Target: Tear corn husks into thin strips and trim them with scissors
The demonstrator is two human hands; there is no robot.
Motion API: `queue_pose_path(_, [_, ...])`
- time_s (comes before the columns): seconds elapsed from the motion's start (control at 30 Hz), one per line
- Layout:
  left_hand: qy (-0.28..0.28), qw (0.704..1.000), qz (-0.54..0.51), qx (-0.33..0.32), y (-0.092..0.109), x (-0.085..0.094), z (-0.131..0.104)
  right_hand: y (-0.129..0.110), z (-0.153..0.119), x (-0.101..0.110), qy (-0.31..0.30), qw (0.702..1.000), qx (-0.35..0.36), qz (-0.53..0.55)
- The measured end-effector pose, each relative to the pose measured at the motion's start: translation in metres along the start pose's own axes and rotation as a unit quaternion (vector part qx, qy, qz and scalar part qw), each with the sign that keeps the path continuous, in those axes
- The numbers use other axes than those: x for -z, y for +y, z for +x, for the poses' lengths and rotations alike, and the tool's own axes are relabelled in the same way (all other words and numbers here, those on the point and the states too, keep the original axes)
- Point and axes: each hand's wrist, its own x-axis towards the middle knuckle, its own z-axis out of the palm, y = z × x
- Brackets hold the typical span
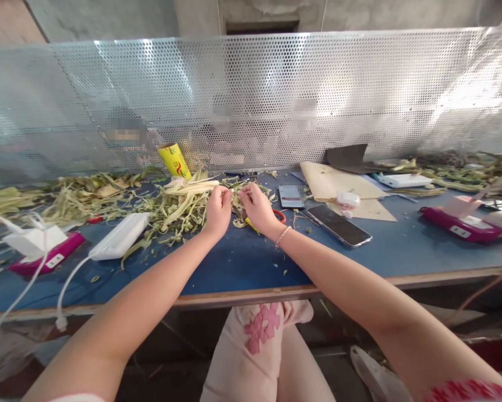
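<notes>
Over the blue table, my left hand is closed, thumb and fingers pinched together. My right hand is also pinched, a short gap to its right. Between the fingertips is something small and pale that I cannot make out. A heap of dry, pale green plant strips lies beside and behind my left hand. Scissors with an orange-red handle lie by my right wrist, partly hidden under the hand.
A yellow tube leans at the perforated metal screen. Left are a white power bank and a magenta power strip. Right are phones, brown paper, an earphone case and another magenta strip.
</notes>
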Motion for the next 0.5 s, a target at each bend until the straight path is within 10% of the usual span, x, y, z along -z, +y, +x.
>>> queue_pose_path(0.3, [0.030,0.997,0.063,-0.023,0.006,0.000,-0.003,-0.001,0.000,-0.012,-0.040,0.961,-0.202,0.185])
queue_pose_path(0.5, [0.039,0.996,0.073,-0.036,0.005,0.000,-0.003,-0.001,-0.002,-0.013,-0.065,0.957,-0.191,0.208])
